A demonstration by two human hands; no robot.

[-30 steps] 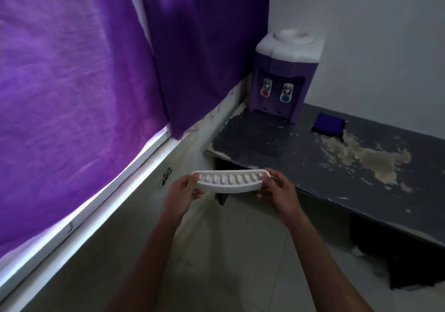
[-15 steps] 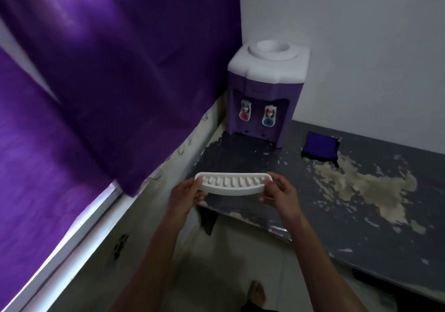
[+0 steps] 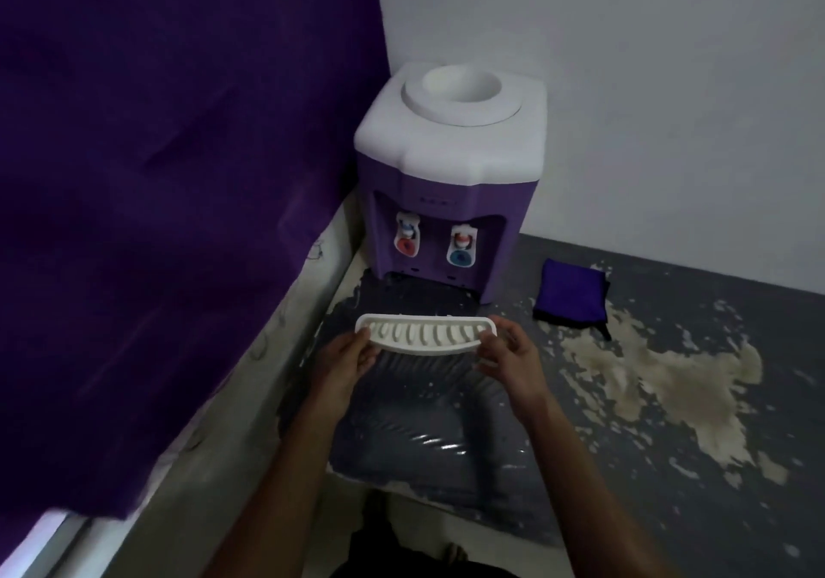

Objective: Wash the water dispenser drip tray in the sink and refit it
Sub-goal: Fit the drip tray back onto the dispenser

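Note:
I hold the white slotted drip tray (image 3: pixel 424 334) level, with my left hand (image 3: pixel 343 361) gripping its left end and my right hand (image 3: pixel 509 361) gripping its right end. It hangs above the dark counter (image 3: pixel 669 466), a short way in front of the purple and white water dispenser (image 3: pixel 451 180). The dispenser stands in the corner with a red tap and a blue tap on its front. The recess below the taps is empty and dark.
A folded purple cloth (image 3: pixel 573 296) lies on the counter right of the dispenser. The counter's paint is peeled in pale patches (image 3: pixel 660 381). A purple curtain (image 3: pixel 156 198) hangs along the left over a pale ledge (image 3: pixel 250 399). A white wall stands behind.
I have stepped closer to the counter. The drip tray, held in both hands, has moved over the counter toward the dispenser's front.

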